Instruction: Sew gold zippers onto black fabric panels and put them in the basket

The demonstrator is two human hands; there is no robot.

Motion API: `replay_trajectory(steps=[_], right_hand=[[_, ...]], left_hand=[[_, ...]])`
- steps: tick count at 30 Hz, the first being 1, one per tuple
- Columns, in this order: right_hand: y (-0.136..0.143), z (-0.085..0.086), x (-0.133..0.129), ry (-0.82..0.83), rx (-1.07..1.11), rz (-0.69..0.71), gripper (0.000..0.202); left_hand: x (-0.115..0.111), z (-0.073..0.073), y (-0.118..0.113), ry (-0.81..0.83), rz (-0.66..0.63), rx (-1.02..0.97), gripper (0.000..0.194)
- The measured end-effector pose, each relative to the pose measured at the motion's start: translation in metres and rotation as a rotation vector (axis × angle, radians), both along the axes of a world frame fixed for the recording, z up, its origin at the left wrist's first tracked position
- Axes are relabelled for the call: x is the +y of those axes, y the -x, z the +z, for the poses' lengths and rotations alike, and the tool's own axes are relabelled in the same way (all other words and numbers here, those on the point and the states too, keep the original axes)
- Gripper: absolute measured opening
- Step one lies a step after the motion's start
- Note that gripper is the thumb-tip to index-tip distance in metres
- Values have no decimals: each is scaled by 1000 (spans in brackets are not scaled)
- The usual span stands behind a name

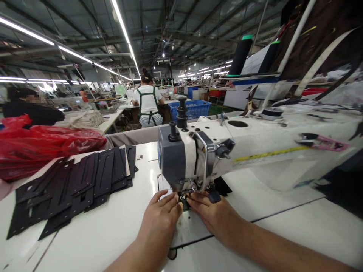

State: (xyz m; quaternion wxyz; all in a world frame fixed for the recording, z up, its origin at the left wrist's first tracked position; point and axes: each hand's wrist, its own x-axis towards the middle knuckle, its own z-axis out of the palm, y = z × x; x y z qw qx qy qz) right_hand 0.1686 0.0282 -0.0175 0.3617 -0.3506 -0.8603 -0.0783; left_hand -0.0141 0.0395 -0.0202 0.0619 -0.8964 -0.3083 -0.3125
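A white sewing machine (193,151) with a grey head end stands before me. Both hands meet at its needle and presser foot. My left hand (160,217) is to the left of the needle, its fingers bent together and the tips pressing down on a small dark piece (185,204). From the right, my right hand (217,213) reaches in with its fingers together at the same spot; their tips are partly hidden by the machine. A flat black panel (222,186) shows behind my right hand, under the machine arm. How far it runs under my fingers is hidden.
Overlapping black cut panels (82,179) with slots lie on the white table (119,230) at left, beside a red plastic bag (51,139). Pink-handled thread snips (323,141) and a yellow tape (272,153) are on the machine arm. Thread cones (241,56) stand above. A co-worker (149,100) sits ahead.
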Motion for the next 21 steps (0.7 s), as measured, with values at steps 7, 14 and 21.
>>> replay_trajectory(steps=[7,14,21], right_hand=[[0,-7,5,85,4,22,28],[3,-9,6,145,26,12,24],[-33,-1,3,132,-145,-345,35]], left_hand=[[2,-4,2,-5,27,-5,13],[6,-11,0,-39,36,-49,18],[-3,11,5,-21,46,-36,16]])
